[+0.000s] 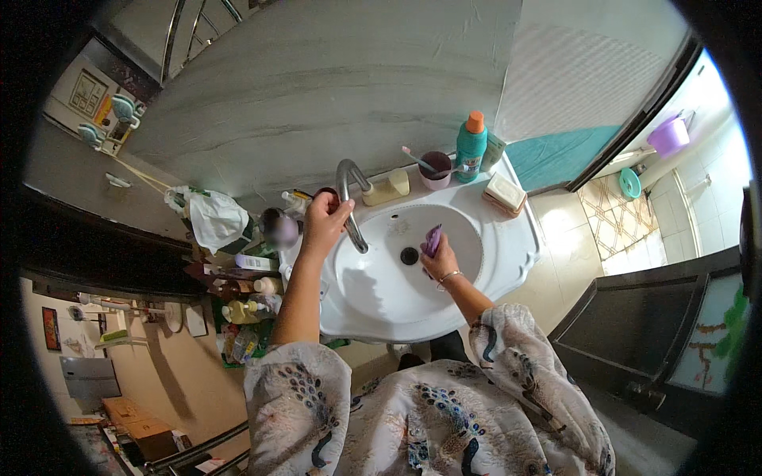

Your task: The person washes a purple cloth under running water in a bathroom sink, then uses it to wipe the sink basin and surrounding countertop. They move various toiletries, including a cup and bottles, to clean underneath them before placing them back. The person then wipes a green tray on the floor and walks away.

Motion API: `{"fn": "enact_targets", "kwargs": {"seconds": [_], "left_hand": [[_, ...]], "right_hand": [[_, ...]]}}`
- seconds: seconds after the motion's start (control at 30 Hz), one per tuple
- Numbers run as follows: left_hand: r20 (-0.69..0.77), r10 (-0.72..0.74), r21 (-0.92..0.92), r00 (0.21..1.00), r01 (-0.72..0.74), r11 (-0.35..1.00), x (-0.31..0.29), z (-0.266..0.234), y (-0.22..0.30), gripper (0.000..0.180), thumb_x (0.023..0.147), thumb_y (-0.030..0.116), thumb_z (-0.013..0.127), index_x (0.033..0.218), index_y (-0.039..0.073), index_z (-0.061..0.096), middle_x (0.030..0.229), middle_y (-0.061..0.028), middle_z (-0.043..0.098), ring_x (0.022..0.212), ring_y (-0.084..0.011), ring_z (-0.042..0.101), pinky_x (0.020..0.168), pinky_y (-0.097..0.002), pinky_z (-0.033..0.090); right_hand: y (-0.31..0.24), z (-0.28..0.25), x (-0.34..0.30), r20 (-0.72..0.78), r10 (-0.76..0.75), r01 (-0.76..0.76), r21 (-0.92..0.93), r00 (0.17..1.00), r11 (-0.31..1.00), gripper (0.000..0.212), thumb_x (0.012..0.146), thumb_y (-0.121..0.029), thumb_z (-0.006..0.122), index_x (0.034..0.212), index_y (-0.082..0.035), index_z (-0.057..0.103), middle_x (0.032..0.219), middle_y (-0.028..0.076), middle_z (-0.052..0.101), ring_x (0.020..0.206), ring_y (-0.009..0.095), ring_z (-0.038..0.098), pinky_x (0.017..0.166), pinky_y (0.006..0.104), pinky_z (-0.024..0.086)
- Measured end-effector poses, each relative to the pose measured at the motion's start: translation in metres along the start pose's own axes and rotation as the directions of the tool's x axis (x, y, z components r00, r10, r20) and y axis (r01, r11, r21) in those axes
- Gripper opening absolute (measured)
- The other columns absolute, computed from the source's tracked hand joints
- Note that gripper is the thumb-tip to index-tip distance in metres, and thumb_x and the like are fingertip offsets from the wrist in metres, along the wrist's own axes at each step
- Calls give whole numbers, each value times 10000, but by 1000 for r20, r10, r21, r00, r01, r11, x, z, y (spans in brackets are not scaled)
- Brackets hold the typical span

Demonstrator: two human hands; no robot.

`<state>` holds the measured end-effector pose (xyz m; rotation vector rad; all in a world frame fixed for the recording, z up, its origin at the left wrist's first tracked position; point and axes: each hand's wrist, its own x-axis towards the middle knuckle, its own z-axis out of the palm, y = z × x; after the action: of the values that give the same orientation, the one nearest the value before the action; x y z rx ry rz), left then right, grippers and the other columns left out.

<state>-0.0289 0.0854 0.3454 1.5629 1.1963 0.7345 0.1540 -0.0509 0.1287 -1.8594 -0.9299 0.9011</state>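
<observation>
My left hand (pixel 324 224) is beside the curved metal faucet (pixel 349 176), its fingers curled. A dark reddish rounded thing shows just behind those fingers, and I cannot make out what they grip. Over the white sink basin (pixel 373 305), near the dark drain (pixel 409 255), my right hand (pixel 441 260) is closed on a thin purple crumpled thing (pixel 432 238); whether it is a packet or a cloth I cannot tell. No running water can be made out under the spout.
Along the back rim stand a pale bottle (pixel 389 188), a cup (pixel 433 181) with toothbrushes, a teal bottle with an orange cap (pixel 471 147) and a soap bar on a dish (pixel 505 193). Several bottles (pixel 244 311) crowd left of the sink. A dark door (pixel 635 317) is at right.
</observation>
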Motion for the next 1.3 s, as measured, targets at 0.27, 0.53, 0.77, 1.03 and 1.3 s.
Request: {"fn": "enact_targets", "kwargs": {"seconds": [0.27,0.53,0.77,1.03,1.3], "left_hand": [[-72,-46,-7,996,46,999,-9,5,4,188,836,186,654,821,35,543,685,24,537,603,-49,472,537,-217,388],[-86,-31,-65,996,25,998,-8,3,-11,210,841,178,663,797,25,526,686,12,545,605,-57,481,541,-218,401],[-121,20,-119,992,-35,992,-11,10,-10,177,862,175,644,851,26,549,706,20,548,606,-47,485,529,-202,400],[-139,-29,-124,990,12,992,-16,7,-15,180,870,205,636,865,40,563,664,47,515,527,-22,412,456,-189,320],[-130,-37,-38,991,32,999,-27,4,-21,256,903,302,587,934,48,580,698,21,544,533,-35,464,441,-179,344]], "right_hand": [[-108,35,132,105,-576,550,-476,810,686,408,810,-27,490,1210,-103,492,1308,201,408,1230,375,368,1008,423,342],[-15,-23,64,257,-572,627,-322,779,709,489,733,21,564,1204,-96,511,1339,169,407,1210,358,396,1001,412,362],[30,-125,-18,-229,-309,52,-722,923,690,504,794,-183,584,1279,-124,461,1369,155,374,1265,363,326,1032,529,239],[49,-55,73,86,-288,258,-726,954,638,483,864,-230,477,1339,-170,417,1465,102,263,1328,342,244,1072,523,189],[75,-133,32,244,-365,431,-654,898,622,444,814,-251,584,1246,-181,510,1380,103,395,1267,332,344,1047,450,279]]}}
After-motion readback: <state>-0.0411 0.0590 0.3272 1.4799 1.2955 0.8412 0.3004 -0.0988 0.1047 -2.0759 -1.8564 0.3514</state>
